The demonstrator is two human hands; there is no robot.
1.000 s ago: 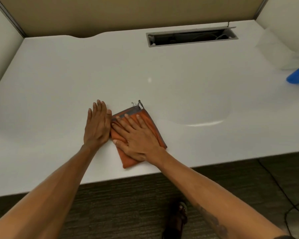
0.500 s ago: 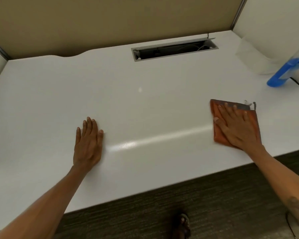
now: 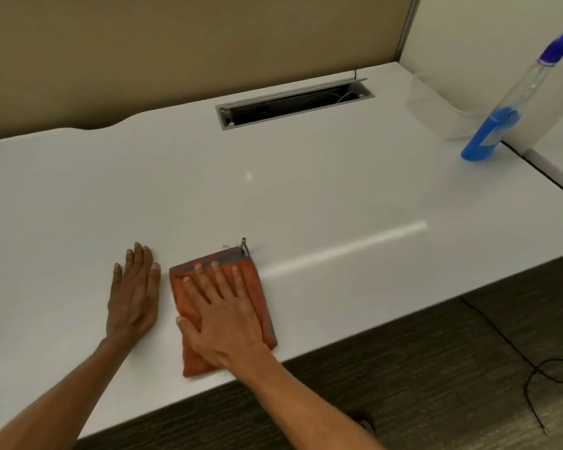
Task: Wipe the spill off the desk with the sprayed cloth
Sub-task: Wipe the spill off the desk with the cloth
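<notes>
R hand [image 3: 223,316] was flat on top of the orange cloth [image 3: 260,297], fingers straight and slightly spread. No curl, no pinch, just the palm pressing down. The cloth was folded and lay flat on the white desk [image 3: 273,190] close to the front edge. Its grey hem and small loop tag [image 3: 243,244] were at the far side, away from us.

L hand [image 3: 134,297] was also flat on the desk, fingers straight and together, holding nothing. It sat just beside the cloth's left edge with a thin strip of bare desk between them.

Vs 0.5 s ago: we'd had the cloth far out on the right half of the desk, well apart from L hand. Now it was back left, next to L hand, approx the same spot as 1.0 s ago. L hand stayed planted on the desk throughout.

A shiny streak [image 3: 345,251] ran from the cloth's right edge out to the right. We couldn't tell if it was a wet film or glare.

Further out, the spray bottle [image 3: 494,125] w/ blue liquid stood at the right rear of the desk by the white side panel. More of it showed than before, since the cam view had shifted. An open cable slot [image 3: 293,102] sat at the desk rear w/ wires inside, tan partition [image 3: 176,43] behind it. Dark carpet [image 3: 403,368] lay below the front edge, w/ a black cord [image 3: 533,375] on it at right.
</notes>
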